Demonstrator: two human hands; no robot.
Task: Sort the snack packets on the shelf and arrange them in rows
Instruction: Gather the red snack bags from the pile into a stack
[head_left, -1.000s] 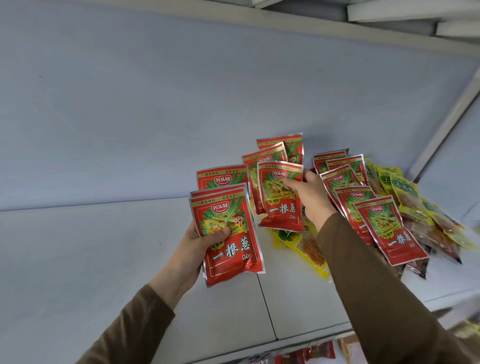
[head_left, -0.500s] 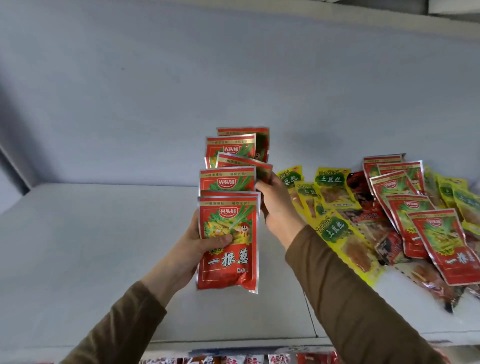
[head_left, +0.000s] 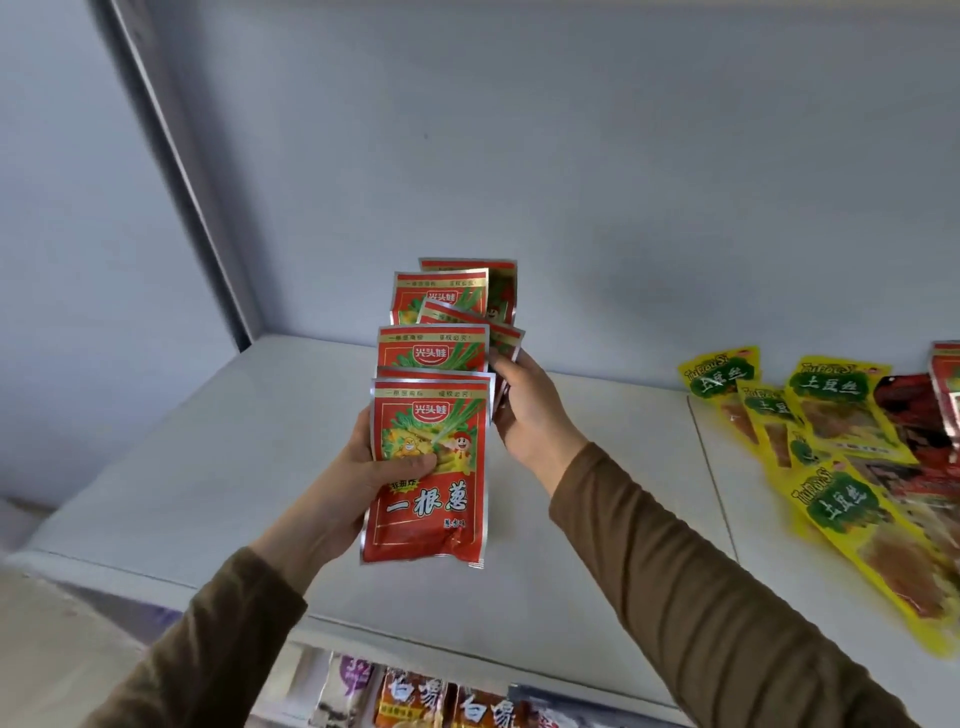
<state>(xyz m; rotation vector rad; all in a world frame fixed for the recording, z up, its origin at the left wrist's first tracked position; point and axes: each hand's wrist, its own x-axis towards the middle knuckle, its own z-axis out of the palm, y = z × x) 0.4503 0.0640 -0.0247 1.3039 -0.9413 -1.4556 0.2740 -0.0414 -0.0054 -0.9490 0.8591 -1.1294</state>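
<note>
Several red packets (head_left: 431, 467) fanned between hands: left hand (head_left: 374, 467) clamped on front, right hand (head_left: 524, 410) gripping rear.

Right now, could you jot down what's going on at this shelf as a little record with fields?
left hand: grips the front of a fan of red packets, thumb across the front packet
right hand: holds the rear packets of the same fan
yellow packets: lying overlapped on the shelf, right side, apart from the hands
shelf's left half: bare
lower shelf: more packets, partly visible
</note>
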